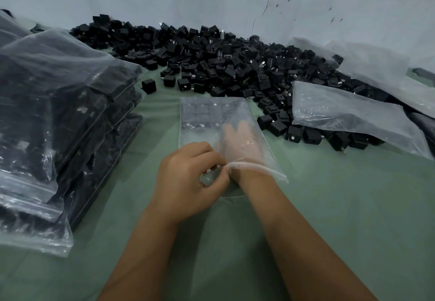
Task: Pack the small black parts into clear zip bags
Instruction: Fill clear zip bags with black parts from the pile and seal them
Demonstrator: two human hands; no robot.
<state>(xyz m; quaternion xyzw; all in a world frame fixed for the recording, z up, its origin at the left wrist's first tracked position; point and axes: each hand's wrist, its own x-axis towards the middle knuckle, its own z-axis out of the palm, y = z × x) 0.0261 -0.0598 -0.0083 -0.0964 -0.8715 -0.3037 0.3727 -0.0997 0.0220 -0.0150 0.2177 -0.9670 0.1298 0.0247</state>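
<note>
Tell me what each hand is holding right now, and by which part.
The left hand pinches the clear zip bag by its open mouth edge. The right hand is inside the bag, fingers extended; it grips nothing visible.

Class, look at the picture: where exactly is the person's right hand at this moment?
In the head view, the right hand is at centre, reaching inside the open clear bag on the green cloth, beside the left hand pinching the bag's mouth.
</note>
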